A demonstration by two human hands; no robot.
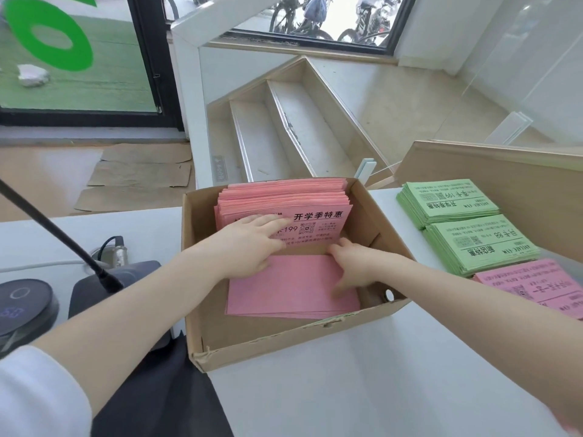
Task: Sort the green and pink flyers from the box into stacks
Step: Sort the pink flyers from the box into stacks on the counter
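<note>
- Right hand [353, 266] reaching into the cardboard box [284, 345], fingers curled at the edge of the blank pink sheets [284, 288] lying flat.
- Left hand [249, 241] pressing flat, fingers straight, on the leaning pink flyers [303, 203].
- Handling probably light, thin, floppy; best pinching one edge.
- Reading "开学季特惠" and "199".
- Sitting further right: green stacks [473, 228], marked "88".

A single wide-angle head-worn camera looks forward and steeply down, close over a cardboard box [284, 339] on a white counter [362, 389].
</note>
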